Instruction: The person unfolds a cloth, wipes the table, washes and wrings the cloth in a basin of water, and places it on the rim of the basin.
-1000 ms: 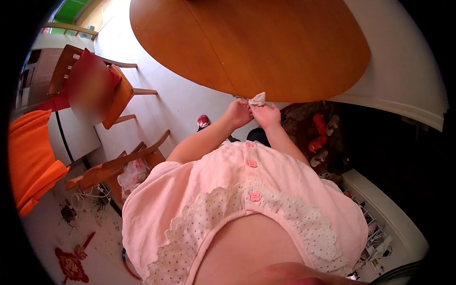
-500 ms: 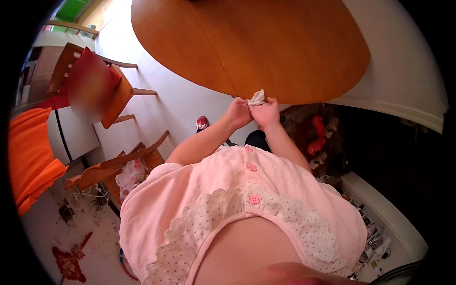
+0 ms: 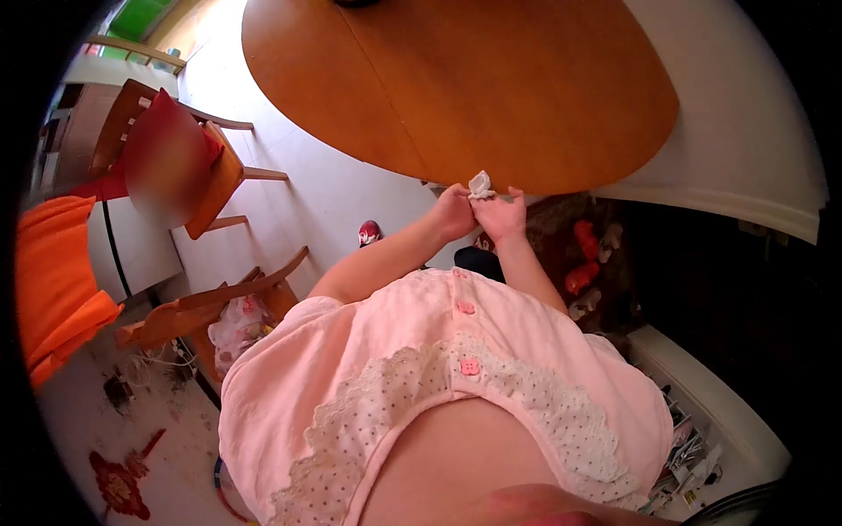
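Observation:
My left hand [image 3: 454, 213] is closed at the near edge of the round wooden table [image 3: 526, 96], its fingers pressed against a small crumpled white cloth or tissue [image 3: 480, 185]. Right beside it, my right hand [image 3: 502, 216] also holds the white piece, with the thumb raised apart from the other fingers. The two hands touch each other. The white piece sticks up above the fingers, over the table's edge. Its lower part is hidden by the fingers.
At the left stand a wooden chair [image 3: 226, 180] with a red cushion and another chair [image 3: 197, 316] with a plastic bag [image 3: 239, 329]. An orange cloth [image 3: 61, 280] hangs at far left. Red slippers [image 3: 582, 277] and other shoes lie at the right.
Both hands have shifted slightly to the right, still together. The white piece has changed shape between the fingers, and my right thumb now stands farther out. The view has moved a little.

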Available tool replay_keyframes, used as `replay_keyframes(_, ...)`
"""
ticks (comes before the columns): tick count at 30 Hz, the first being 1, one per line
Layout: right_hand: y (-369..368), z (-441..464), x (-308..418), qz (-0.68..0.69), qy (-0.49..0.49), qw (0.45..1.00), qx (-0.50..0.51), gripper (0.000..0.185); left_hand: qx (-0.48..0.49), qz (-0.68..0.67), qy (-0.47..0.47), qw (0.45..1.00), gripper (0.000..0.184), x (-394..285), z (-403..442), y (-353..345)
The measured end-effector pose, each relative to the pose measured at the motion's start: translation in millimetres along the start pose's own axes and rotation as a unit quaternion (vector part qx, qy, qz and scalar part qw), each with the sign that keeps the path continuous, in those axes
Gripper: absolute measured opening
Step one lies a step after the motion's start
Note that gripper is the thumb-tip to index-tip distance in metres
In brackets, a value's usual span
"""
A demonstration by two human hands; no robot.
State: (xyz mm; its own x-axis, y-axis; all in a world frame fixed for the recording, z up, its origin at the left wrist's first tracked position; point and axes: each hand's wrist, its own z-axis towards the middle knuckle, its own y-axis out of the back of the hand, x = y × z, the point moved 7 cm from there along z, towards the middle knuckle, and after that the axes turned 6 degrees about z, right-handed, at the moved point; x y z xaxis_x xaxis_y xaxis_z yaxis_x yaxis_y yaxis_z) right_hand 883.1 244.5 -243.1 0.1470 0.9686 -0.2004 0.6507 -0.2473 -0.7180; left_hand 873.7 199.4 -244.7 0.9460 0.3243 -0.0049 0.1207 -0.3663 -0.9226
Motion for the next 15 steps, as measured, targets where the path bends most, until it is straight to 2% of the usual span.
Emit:
replay_keyframes(1, -1, -1, 5, 0.002, -0.005, 1.0, -0.001, 0.062, -0.012, -0.001, -0.013, 1.0, 0.038, 2, 6, 2)
replay_keyframes(3, 3, 4, 13, -0.025, -0.015, 0.999, -0.024, 0.051, -0.036, -0.006, -0.039, 0.999, 0.034, 7, 16, 5)
replay_keyframes(6, 22, 26, 26, -0.064, -0.052, 0.996, -0.032, 0.036, 0.056, -0.021, -0.08, 0.995, 0.029, 12, 39, 28)
replay_keyframes(9, 19, 20, 43, -0.066, -0.088, 0.994, -0.014, 0.036, -0.007, -0.032, -0.158, 0.987, 0.026, 25, 47, 27)
replay_keyframes(11, 3, 2, 54, -0.064, -0.107, 0.992, -0.006, 0.038, -0.045, -0.03, -0.146, 0.988, 0.02, 36, 50, 11)
replay_keyframes(13, -16, -20, 63, -0.066, -0.121, 0.99, -0.001, 0.041, -0.077, -0.044, -0.121, 0.989, 0.016, 45, 39, -41)
replay_keyframes(15, -14, -19, 69, -0.07, -0.127, 0.989, -0.012, 0.043, -0.104, -0.04, -0.128, 0.985, 0.017, 47, 44, -41)
